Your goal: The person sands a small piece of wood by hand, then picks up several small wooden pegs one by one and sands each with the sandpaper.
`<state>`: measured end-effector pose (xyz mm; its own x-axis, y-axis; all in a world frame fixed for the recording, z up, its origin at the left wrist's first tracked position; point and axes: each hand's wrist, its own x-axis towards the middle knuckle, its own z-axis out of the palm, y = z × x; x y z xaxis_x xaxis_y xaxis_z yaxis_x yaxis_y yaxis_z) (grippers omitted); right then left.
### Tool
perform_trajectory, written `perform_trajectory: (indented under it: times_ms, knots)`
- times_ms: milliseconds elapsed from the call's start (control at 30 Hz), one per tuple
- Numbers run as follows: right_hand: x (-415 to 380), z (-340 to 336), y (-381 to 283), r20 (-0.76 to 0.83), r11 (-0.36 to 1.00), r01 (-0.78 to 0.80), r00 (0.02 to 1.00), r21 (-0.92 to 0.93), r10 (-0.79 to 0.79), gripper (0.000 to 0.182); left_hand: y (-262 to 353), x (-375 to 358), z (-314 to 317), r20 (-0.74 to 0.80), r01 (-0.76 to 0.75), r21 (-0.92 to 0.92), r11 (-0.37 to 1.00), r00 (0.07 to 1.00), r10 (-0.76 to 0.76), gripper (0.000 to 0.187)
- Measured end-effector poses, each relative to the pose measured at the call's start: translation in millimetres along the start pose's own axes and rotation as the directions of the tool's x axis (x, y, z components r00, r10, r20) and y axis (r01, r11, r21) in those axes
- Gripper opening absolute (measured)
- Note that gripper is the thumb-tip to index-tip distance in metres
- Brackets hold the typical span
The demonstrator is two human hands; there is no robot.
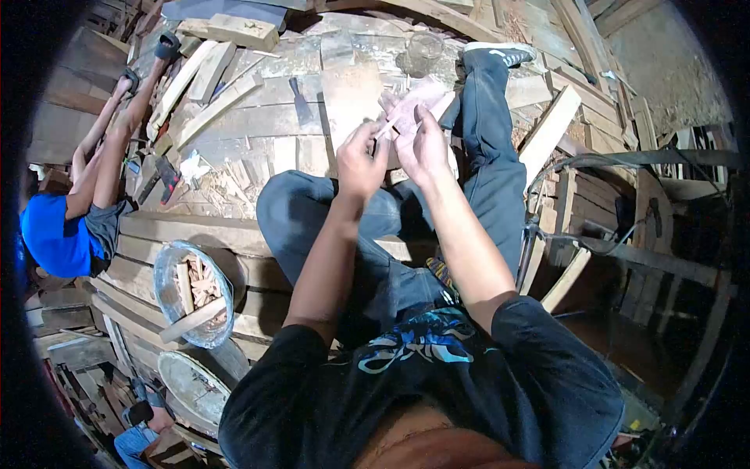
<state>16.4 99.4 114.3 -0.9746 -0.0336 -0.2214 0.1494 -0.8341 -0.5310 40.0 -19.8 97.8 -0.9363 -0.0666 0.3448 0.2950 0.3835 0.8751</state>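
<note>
Both my hands meet above my lap, close together. My left hand (362, 160) is closed, with its fingertips pinched at a small pale stick (388, 126). Palm upward, my right hand (424, 150) curls around the near end of a crumpled pinkish sheet (422, 97), its thumb raised along the right side. The stick's end overlaps the sheet between the two hands. Beyond them on the floor lies a pale board (349, 87). A flat dark-bladed tool (300, 102) rests to its left.
A bucket (159, 291) of wood scraps stands at left, beside a round lid-like disc (183, 381). Another person in a blue shirt (56, 234) sits at far left. Timber pieces (228, 98) and shavings cover the floor. A glass jar (424, 47) stands ahead; cables (594, 160) hang at right.
</note>
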Motion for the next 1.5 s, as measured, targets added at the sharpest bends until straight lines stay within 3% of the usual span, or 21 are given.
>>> perform_trajectory:
  times_ms: [33,100,200,333,400,500,567,667,767,833,867,967,1000,1100,1233,1267,1367,1400,1500]
  knots:
    - [1,7,-1,0.001,1.000,-0.004,1.000,0.009,0.004,0.046,-1,-3,2,-0.008,0.010,-0.002,1.000,1.000,-0.010,0.023]
    - [2,5,2,0.024,0.998,0.037,0.999,0.043,-0.038,0.048,-2,-3,5,-0.057,-0.116,0.036,0.993,0.991,0.118,0.022]
    - [-7,8,2,0.008,0.994,0.110,0.994,0.002,-0.110,0.047,4,-7,5,-0.023,-0.097,0.026,0.995,0.995,0.098,0.020]
    - [-12,4,12,0.019,0.990,0.125,0.992,0.057,-0.127,0.045,17,-6,3,0.011,0.085,-0.110,0.990,0.996,-0.085,0.015]
    - [-18,12,10,0.010,0.985,0.172,0.985,-0.017,-0.172,0.045,19,-8,0,0.034,-0.002,0.000,1.000,0.999,0.002,0.014]
    - [-16,15,8,-0.010,0.985,0.156,0.988,0.075,-0.155,0.046,4,-9,9,-0.001,-0.090,0.000,0.996,0.996,0.090,0.014]
    - [-19,18,10,-0.029,0.986,0.166,0.986,0.018,-0.166,0.045,9,-8,12,-0.070,-0.085,-0.001,0.996,0.994,0.084,0.013]
    - [-22,23,8,-0.067,0.982,0.187,0.980,0.025,-0.185,0.044,14,-10,8,-0.004,-0.011,-0.038,0.999,1.000,0.011,0.012]
    - [-18,16,8,-0.054,0.983,0.182,0.982,0.000,-0.181,0.044,6,-11,8,-0.012,-0.132,0.025,0.991,0.991,0.132,0.012]
    - [-21,20,11,0.005,0.986,0.165,0.986,-0.023,-0.165,0.043,9,-10,10,-0.086,-0.103,0.013,0.995,0.991,0.103,0.012]
    - [-24,23,12,-0.037,0.983,0.182,0.982,-0.041,-0.183,0.044,11,-9,11,-0.121,-0.089,0.007,0.996,0.989,0.090,0.012]
    - [-16,16,9,-0.100,0.982,0.188,0.978,0.014,-0.185,0.043,11,-13,7,-0.004,-0.071,-0.032,0.997,0.997,0.071,0.011]
    - [-13,15,8,-0.075,0.978,0.164,0.985,0.128,-0.156,0.042,9,-14,8,-0.006,-0.111,-0.040,0.993,0.994,0.111,0.010]
    - [-20,18,13,-0.070,0.989,0.147,0.987,0.010,-0.146,0.040,7,-14,13,-0.104,-0.047,-0.026,0.999,0.994,0.044,0.010]
    - [-21,19,8,-0.064,0.978,0.196,0.979,0.066,-0.191,0.041,8,-12,12,-0.045,-0.081,-0.060,0.995,0.996,0.079,0.012]
    - [-19,12,8,-0.055,0.977,0.211,0.976,0.014,-0.210,0.042,11,-14,10,-0.010,-0.107,-0.041,0.993,0.994,0.107,0.012]
    - [-23,8,13,-0.004,0.980,0.178,0.984,-0.092,-0.179,0.041,0,-15,13,-0.093,-0.078,-0.026,0.997,0.993,0.075,0.012]
    - [-26,12,17,-0.016,0.993,0.122,0.992,0.000,-0.122,0.042,3,-13,11,-0.109,0.005,-0.138,0.990,0.994,-0.021,0.012]
    - [-24,14,13,-0.001,0.989,0.146,0.989,-0.004,-0.146,0.042,9,-13,1,-0.037,-0.070,0.003,0.998,0.997,0.070,0.012]
